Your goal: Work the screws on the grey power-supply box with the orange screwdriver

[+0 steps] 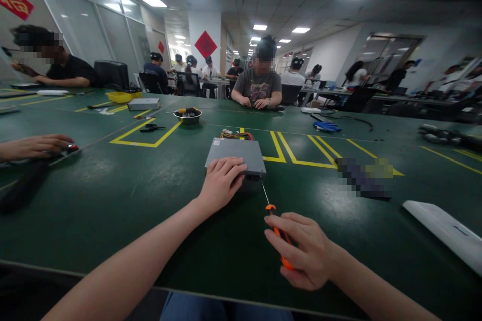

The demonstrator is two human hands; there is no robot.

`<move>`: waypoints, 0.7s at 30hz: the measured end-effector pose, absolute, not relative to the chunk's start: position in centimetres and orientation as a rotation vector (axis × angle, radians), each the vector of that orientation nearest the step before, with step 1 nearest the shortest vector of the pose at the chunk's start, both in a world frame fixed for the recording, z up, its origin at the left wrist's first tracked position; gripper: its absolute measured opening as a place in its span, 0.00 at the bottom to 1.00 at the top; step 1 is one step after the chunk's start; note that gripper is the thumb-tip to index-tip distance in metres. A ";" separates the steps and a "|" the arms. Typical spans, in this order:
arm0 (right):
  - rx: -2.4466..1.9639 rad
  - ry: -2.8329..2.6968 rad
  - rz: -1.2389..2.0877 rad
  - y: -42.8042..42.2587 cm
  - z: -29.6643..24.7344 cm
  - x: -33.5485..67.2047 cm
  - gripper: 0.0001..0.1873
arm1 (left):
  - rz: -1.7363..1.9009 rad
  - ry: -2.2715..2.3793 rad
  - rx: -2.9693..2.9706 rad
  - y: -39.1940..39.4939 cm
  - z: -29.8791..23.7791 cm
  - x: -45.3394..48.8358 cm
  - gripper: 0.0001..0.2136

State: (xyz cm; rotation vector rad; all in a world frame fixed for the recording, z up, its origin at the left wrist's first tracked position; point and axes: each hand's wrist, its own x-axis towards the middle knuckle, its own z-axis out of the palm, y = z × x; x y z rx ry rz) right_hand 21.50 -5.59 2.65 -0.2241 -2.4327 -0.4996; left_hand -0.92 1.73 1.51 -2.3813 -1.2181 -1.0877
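Note:
A grey metal computer power supply (239, 149) lies on the green table in front of me, its cable bundle (241, 135) at the far side. My left hand (221, 184) grips it, fingers across the top and thumb over the near edge beside the black socket (252, 177). In my right hand (307, 250) is a screwdriver with an orange and black handle (270, 209), held between thumb and fingers. Its thin shaft (265, 193) points up to the box's near right corner. Whether the tip sits in a screw is too small to tell.
A metal bowl of tools (188, 117), pliers (151, 128) and another grey box (143, 104) lie farther left. Blue gloves (327, 127) and a white panel (444, 228) are at right. A co-worker's hand (41, 147) rests at left; another person (259, 80) sits opposite.

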 end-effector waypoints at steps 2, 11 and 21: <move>-0.200 -2.467 -0.540 -5.5 2.7 21.9 0.19 | -1.095 -1.215 -2.379 1.7 1.5 -0.9 0.10; -0.253 -2.399 -0.505 -5.6 1.3 22.2 0.16 | -1.110 -1.207 -2.376 1.8 1.4 -1.0 0.11; -0.222 -2.366 -0.485 -6.0 1.9 21.9 0.13 | -1.108 -1.195 -2.365 1.8 1.5 -1.0 0.11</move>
